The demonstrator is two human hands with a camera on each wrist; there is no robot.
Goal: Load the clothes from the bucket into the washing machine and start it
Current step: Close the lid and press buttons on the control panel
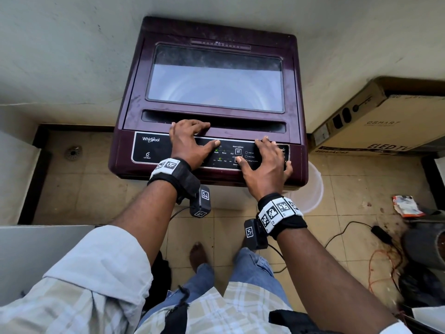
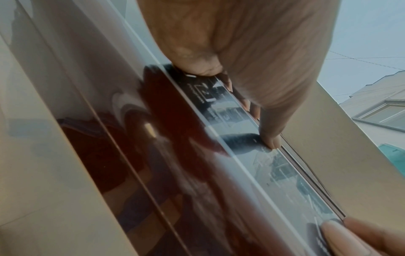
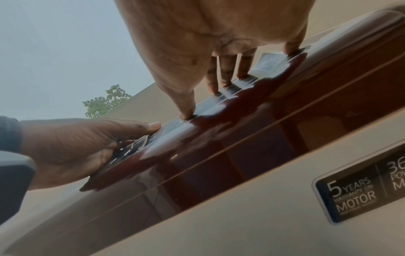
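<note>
At the near edge of the washing machine (image 1: 212, 92), lid down, left hand (image 1: 190, 141) and right hand (image 1: 265, 162) lie flat, fingers straight, gripping nothing; its rigid control panel (image 1: 149, 150) likely needs only light fingertip presses.

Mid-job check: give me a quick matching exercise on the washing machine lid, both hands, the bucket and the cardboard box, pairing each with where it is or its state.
1. lid
2. left hand
3. right hand
4. bucket
5. cardboard box

a. thumb on the control panel under Wash Options
b. on the floor, by the machine's front right corner
c. closed
d. right of the machine
e. fingers on the lid's front edge

Pairs: 1-c, 2-e, 3-a, 4-b, 5-d
</note>
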